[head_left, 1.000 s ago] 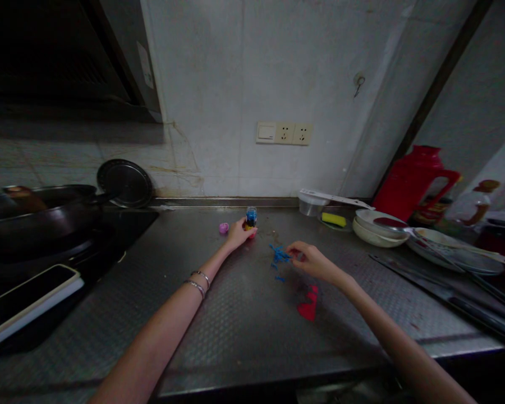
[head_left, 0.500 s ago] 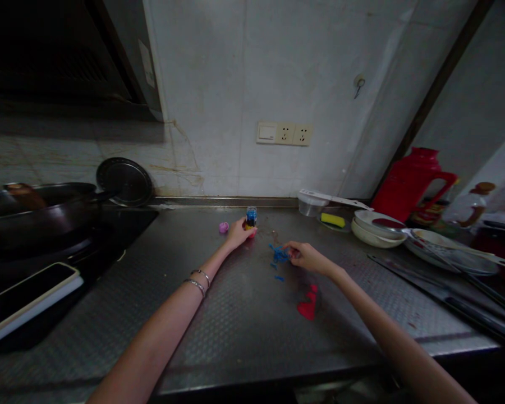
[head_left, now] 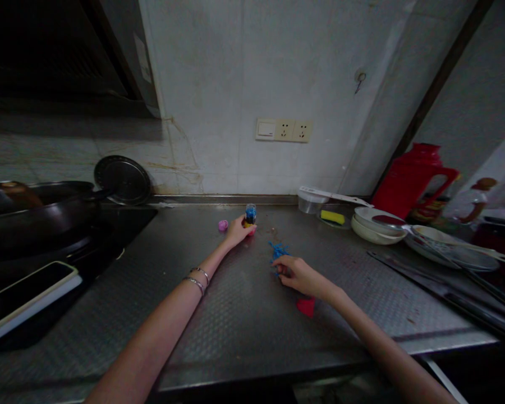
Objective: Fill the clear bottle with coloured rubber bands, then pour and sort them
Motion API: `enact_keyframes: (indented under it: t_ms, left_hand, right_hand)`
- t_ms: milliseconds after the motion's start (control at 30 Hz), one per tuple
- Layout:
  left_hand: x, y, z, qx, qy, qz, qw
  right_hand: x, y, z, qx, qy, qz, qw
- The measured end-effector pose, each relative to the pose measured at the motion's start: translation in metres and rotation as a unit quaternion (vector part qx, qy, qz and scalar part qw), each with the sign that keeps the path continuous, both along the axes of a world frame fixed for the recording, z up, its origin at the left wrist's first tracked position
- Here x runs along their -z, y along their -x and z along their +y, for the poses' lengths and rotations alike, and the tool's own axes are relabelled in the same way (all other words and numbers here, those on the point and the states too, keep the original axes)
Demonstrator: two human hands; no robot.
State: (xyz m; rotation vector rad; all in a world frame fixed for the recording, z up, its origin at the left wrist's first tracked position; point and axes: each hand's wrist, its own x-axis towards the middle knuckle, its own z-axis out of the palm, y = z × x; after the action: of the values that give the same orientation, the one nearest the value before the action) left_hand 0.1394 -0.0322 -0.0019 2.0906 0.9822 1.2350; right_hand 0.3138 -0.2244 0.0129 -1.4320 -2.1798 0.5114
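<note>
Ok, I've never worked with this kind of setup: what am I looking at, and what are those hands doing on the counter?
No machine here: these are a person's two bare hands, filmed by a camera worn on their head, looking forward and down. The left hand grips a small blue bottle, upright on the steel counter. The right hand has its fingertips on scattered blue bits; whether it pinches one, I cannot tell. A small pink piece and a red scrap lie nearby.

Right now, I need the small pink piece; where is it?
Head view: the small pink piece lies on the counter, just left of the left hand holding the blue bottle.
</note>
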Motion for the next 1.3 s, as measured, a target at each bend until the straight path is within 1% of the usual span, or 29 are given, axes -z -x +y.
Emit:
enact_keyframes:
  t_ms: [100,233,300,400,500,633,733,867,967,1067,1200,1300]
  left_hand:
    - [-0.002,0.0,-0.001,-0.005,0.018,-0.005,1.0]
    - [-0.003,0.0,-0.002,-0.008,0.021,-0.004,1.0]
    - [-0.002,0.0,-0.001,-0.006,0.009,0.0,1.0]
    - [0.0,0.0,0.0,-0.009,-0.003,0.01,1.0]
    - [0.001,0.0,0.002,-0.017,-0.01,0.024,1.0]
    - [0.002,0.001,0.002,-0.019,-0.024,0.035,0.999]
    - [0.002,0.001,0.003,-0.014,-0.026,0.033,0.999]
    - [0.004,0.0,0.004,-0.006,-0.019,0.021,1.0]
    - [0.005,0.0,0.005,-0.008,-0.01,0.014,1.0]
    - [0.005,0.0,0.005,-0.001,-0.014,0.013,1.0]
    - [0.002,0.0,0.003,0.0,-0.011,0.013,1.0]
    - [0.002,0.0,0.003,-0.009,-0.007,0.019,1.0]
  right_hand:
    - [0.0,0.001,0.007,0.001,-0.006,-0.007,1.0]
    - [-0.005,-0.008,0.019,0.043,-0.064,-0.001,0.997]
    - [-0.007,-0.011,0.025,0.052,-0.076,-0.005,0.996]
    - [-0.005,-0.009,0.029,0.028,-0.069,-0.022,0.997]
    - [-0.003,0.001,0.029,-0.001,-0.064,-0.049,0.997]
    - [-0.006,0.007,0.029,-0.006,-0.069,-0.067,0.995]
    - [-0.012,-0.003,0.031,0.003,-0.08,-0.053,0.995]
    - [-0.017,-0.025,0.034,0.009,-0.07,-0.043,0.997]
    - [-0.014,-0.038,0.034,0.008,-0.075,-0.046,0.996]
    - [-0.007,-0.043,0.034,0.002,-0.096,-0.078,0.992]
    - [0.001,-0.038,0.036,0.01,-0.108,-0.123,0.986]
    - [0.001,-0.031,0.039,0.005,-0.106,-0.118,0.987]
